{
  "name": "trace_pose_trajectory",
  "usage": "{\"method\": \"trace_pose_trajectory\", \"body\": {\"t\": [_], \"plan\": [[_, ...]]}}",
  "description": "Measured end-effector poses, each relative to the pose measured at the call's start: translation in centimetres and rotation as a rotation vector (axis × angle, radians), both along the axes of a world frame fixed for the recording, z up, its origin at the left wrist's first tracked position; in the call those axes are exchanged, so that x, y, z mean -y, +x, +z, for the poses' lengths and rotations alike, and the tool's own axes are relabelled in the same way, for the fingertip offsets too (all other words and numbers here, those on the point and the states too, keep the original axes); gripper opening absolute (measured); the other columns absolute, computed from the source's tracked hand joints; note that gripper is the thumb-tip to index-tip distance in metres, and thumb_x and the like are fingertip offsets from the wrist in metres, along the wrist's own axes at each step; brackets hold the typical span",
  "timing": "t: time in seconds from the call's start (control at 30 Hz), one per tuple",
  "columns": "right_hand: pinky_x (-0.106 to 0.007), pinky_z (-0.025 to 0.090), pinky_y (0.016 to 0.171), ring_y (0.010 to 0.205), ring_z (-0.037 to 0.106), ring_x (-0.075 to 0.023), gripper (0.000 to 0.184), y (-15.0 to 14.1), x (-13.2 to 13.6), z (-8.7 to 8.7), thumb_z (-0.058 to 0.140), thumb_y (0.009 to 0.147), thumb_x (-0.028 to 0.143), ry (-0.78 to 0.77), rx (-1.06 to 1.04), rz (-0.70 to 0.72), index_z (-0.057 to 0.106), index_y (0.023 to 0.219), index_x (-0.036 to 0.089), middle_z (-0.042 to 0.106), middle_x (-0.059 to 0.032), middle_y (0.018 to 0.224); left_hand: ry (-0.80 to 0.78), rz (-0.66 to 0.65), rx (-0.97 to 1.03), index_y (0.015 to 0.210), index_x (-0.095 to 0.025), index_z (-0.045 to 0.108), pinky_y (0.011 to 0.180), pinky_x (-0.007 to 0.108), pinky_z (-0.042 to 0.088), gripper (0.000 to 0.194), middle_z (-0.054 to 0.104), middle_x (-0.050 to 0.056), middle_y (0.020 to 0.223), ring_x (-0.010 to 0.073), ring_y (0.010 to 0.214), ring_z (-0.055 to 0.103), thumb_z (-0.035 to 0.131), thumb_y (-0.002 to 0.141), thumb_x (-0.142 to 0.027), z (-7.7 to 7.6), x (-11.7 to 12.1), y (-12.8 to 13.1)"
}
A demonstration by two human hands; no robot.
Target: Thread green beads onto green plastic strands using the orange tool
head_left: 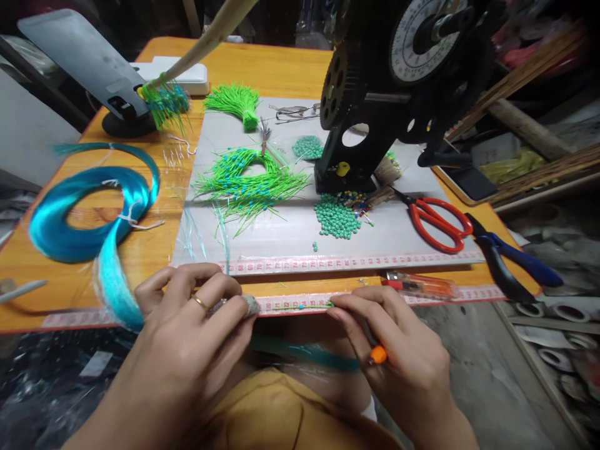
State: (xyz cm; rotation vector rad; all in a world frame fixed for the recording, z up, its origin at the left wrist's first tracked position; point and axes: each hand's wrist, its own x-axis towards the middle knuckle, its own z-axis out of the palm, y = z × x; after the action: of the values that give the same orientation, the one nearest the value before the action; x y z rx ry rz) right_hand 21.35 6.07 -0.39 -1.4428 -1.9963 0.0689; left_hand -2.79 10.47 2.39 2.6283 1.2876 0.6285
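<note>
My left hand [187, 337], a ring on one finger, is closed over the near table edge. At its fingertips shows a small rough grey piece [252, 305] whose kind I cannot tell. From there a thin green cord [279, 307] with a small blue bead [301, 307] stretches right along a measuring tape [309, 300] on the edge. My right hand [403, 344] pinches the cord's other end between thumb and forefinger. An orange-tipped tool [377, 355] pokes out of the right hand; the rest of it is hidden.
Green cords with blue beads [253, 181] and green beads [337, 215] lie on a grey board [281, 240]. A black machine [360, 119] stands behind. Red-handled scissors [440, 225], blue-black pliers [515, 259] and a cutter knife [422, 284] lie right, a blue fibre coil [79, 212] left.
</note>
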Motion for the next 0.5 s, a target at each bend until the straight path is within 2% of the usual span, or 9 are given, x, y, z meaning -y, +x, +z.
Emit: {"method": "trace_pose_trajectory", "body": {"t": [0.3,0.4,0.5], "plan": [[-0.023,0.051,0.072,0.081,0.064,-0.0150,0.009,0.09,-0.10,0.09,0.062,0.094,0.009,-0.026,-0.015,0.011,0.066,0.101,0.014,0.064,-0.0073,0.089,0.030,-0.039,-0.012,0.087,-0.021,0.062,0.082,0.052,0.036,0.010,0.066,0.006,0.085,0.0311,0.093,0.051,0.056,0.091,-0.014,-0.27,-0.28,-0.45],[-0.023,0.052,0.075,0.083,0.064,-0.0154,0.012,0.19,-0.07,0.15,0.064,0.093,0.007,-0.024,-0.061,0.021,0.066,0.103,0.013,0.065,-0.0076,0.089,0.032,-0.076,-0.016,0.089,-0.022,0.063,0.080,0.050,0.037,0.010,0.067,0.006,0.085,0.0309,0.092,0.051,0.056,0.091,-0.015,-0.44,-0.39,-0.62],[-0.023,0.053,0.078,0.085,0.065,-0.0151,0.017,0.43,0.06,0.31,0.061,0.092,0.002,-0.049,-0.142,0.036,0.065,0.105,0.013,0.066,-0.0078,0.090,0.028,-0.059,-0.001,0.089,-0.022,0.063,0.081,0.050,0.037,0.011,0.067,0.006,0.086,0.0309,0.092,0.052,0.055,0.091,-0.015,-0.49,-0.44,-0.59]]}}
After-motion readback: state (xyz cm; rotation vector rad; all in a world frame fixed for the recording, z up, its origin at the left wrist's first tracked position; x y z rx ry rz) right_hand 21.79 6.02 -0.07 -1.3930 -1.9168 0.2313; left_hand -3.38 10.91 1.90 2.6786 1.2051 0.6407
